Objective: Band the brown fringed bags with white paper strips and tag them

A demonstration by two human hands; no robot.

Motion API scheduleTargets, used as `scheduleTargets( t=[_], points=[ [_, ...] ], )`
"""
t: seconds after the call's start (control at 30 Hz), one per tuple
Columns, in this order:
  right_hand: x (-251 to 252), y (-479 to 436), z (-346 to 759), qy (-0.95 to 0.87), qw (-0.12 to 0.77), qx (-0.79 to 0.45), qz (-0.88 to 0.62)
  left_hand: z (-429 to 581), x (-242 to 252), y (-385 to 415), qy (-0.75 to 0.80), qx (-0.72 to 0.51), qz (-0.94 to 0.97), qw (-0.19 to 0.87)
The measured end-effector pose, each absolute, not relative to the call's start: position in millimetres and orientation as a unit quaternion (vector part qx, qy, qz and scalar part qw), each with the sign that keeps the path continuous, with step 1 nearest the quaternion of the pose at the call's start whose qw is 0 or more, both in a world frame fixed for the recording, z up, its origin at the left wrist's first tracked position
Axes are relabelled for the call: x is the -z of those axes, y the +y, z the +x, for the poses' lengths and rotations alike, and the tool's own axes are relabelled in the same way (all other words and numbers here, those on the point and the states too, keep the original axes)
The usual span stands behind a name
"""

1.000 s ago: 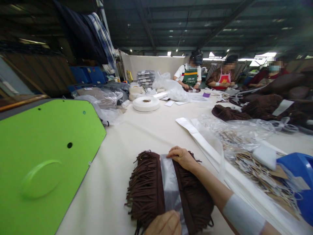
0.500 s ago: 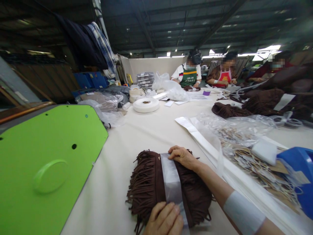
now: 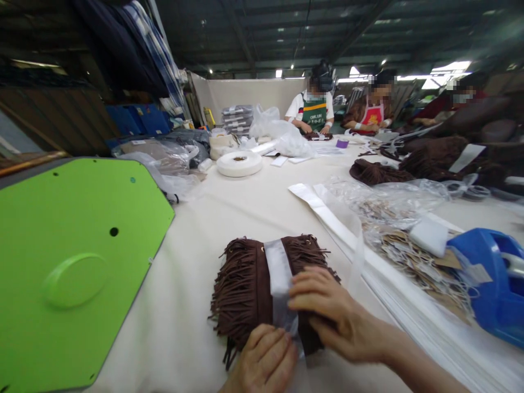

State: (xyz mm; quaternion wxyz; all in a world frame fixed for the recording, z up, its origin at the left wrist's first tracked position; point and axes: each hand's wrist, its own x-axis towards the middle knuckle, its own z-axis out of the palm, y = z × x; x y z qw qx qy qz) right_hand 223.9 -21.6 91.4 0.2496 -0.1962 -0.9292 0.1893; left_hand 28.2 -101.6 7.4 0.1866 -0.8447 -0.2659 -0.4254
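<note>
A brown fringed piece (image 3: 245, 284) lies on the cream table (image 3: 245, 213) in front of me, with a grey-white band (image 3: 277, 273) wrapped across its middle. My left hand (image 3: 266, 360) presses on the near end of the band, fingers curled down on it. My right hand (image 3: 331, 314) lies over the right half of the fringed piece, its fingertips pinching the band's right edge.
A green panel (image 3: 77, 256) fills the left. White strips (image 3: 327, 218), clear bags of paper tags (image 3: 405, 240) and a blue tape dispenser (image 3: 491, 278) lie to the right. A roll of white tape (image 3: 239, 162) and brown fringed piles (image 3: 376, 172) sit farther back, where three people work.
My right hand has drawn back from the far end of the band to its near part. My left hand has come further up onto the band.
</note>
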Motion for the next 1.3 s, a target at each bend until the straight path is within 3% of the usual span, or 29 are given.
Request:
scheduleTargets(
  t=[0.07, 0.23, 0.4, 0.67, 0.9, 1.07, 1.3],
  points=[
    [-81, -53, 227, -0.944, 0.237, -0.158, -0.168, 27, -2, -102, -0.261, 0.432, -0.848, 0.161],
    [-34, -82, 216, -0.899, 0.371, -0.057, -0.226, 23, 0, -104, -0.271, 0.428, -0.856, 0.101],
    [-26, -84, 211, -0.868, 0.44, -0.031, -0.227, 22, -7, -108, -0.297, 0.401, -0.859, 0.116],
    [-10, -92, 212, -0.86, 0.469, -0.004, -0.201, 23, -14, -111, -0.319, 0.342, -0.873, 0.136],
    [10, -103, 217, -0.872, 0.441, -0.013, -0.211, 23, -12, -111, -0.33, 0.34, -0.869, 0.144],
    [4, -107, 219, -0.866, 0.458, -0.003, -0.199, 24, -6, -110, -0.325, 0.343, -0.871, 0.135],
    [-17, -107, 225, -0.896, 0.4, -0.007, -0.193, 18, -22, -112, -0.31, 0.317, -0.892, 0.089]
  ],
)
